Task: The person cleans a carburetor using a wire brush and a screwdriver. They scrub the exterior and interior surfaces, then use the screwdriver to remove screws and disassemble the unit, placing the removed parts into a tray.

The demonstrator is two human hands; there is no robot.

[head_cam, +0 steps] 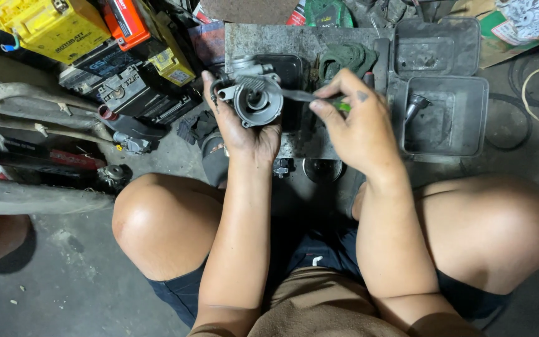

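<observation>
Our bare knees frame the view, and above them our left hand (244, 134) wraps its fingers around a grey metal carburetor (256, 100), held up over the greasy tray (251, 37). Just to its right, our right hand (354, 128) pinches a green-handled brush (310, 97), whose tip touches the carburetor's round opening.

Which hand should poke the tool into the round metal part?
Probably the right hand: it grips the thin green-handled tool, whose tip meets the grey round metal carburetor. The left hand is busy holding that part.
</observation>
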